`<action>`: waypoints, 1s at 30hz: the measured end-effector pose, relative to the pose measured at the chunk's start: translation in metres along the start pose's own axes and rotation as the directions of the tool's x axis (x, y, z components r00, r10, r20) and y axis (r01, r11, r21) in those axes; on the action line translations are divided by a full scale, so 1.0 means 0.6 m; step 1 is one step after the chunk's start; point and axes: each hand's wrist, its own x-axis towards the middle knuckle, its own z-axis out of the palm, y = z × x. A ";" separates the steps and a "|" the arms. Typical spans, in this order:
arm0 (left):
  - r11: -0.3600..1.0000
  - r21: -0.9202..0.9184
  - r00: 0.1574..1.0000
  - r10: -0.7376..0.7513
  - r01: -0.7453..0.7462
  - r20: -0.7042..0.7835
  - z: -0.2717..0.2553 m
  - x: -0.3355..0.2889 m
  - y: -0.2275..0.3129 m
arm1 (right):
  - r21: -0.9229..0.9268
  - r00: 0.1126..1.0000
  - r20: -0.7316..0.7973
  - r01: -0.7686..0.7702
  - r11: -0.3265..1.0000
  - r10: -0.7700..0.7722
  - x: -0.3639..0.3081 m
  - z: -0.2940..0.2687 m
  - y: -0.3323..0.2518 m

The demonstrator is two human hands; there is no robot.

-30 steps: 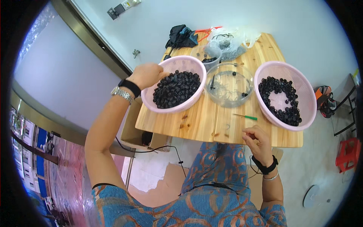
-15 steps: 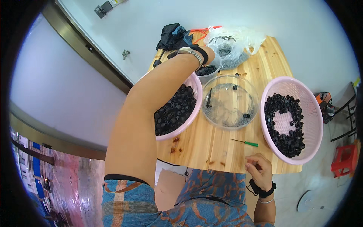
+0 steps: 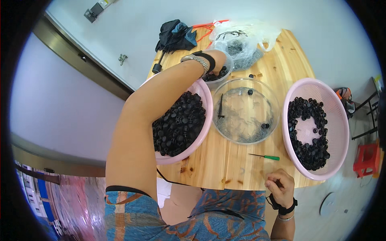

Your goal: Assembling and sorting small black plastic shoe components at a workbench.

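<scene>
My left hand [image 3: 219, 61] reaches down into a clear plastic tub [image 3: 228, 72] of small black plastic parts [image 3: 215, 76] at the back of the table. Its fingers are mostly hidden behind the hand and wrist. At the front edge, to the right, my right hand [image 3: 282, 187] is closed with curled fingers; what it holds, if anything, is hidden. A thin screwdriver [image 3: 270, 157] with a green handle lies just beyond it. Before me sits a round clear tray [image 3: 241, 141] of fine grey metal pieces, with a few black caps [image 3: 250, 92] and a slim black stick [image 3: 220, 105].
A pink basket [image 3: 210, 116] heaped with black caps stands under my left forearm. Another pink basket [image 3: 341, 140] at right holds black rings. Behind are a plastic bag [image 3: 257, 36] of grey pieces and a folded dark umbrella [image 3: 171, 37]. A red stool [image 3: 365, 160] stands on the floor.
My view has shifted slightly. My left hand is still at the tub, and more of its dark contents shows beside the fingers. My right hand stays closed near the front edge.
</scene>
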 end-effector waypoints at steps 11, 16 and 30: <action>0.391 -0.865 0.949 0.126 -0.315 -0.289 -0.070 -0.214 0.007 | 0.007 1.000 -0.006 0.009 1.000 -0.009 -0.008 0.009 -0.015; 0.100 -0.917 0.922 0.086 -0.386 -0.379 -0.054 -0.372 0.100 | -0.082 0.998 0.055 -0.033 0.996 0.038 -0.005 0.011 -0.056; -0.806 -0.570 0.987 -0.110 -0.160 -0.121 0.324 -0.631 0.405 | -0.781 0.899 0.398 0.436 0.448 -0.182 0.307 0.078 -0.140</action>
